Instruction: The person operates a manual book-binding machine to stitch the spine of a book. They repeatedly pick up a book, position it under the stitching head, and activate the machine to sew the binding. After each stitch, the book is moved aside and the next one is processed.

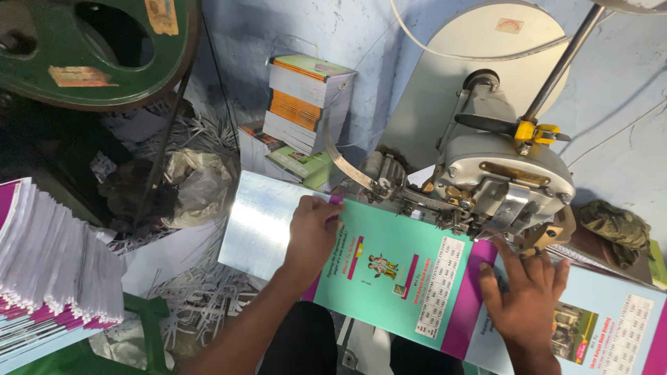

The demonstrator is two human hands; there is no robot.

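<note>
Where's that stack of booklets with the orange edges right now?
In the head view, the stack of booklets stands against the blue wall at upper centre, left of the grey stitching machine and beyond the left hand.

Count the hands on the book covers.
2: the left hand presses the teal cover near its far edge; the right hand lies flat below the stitching machine.
</note>
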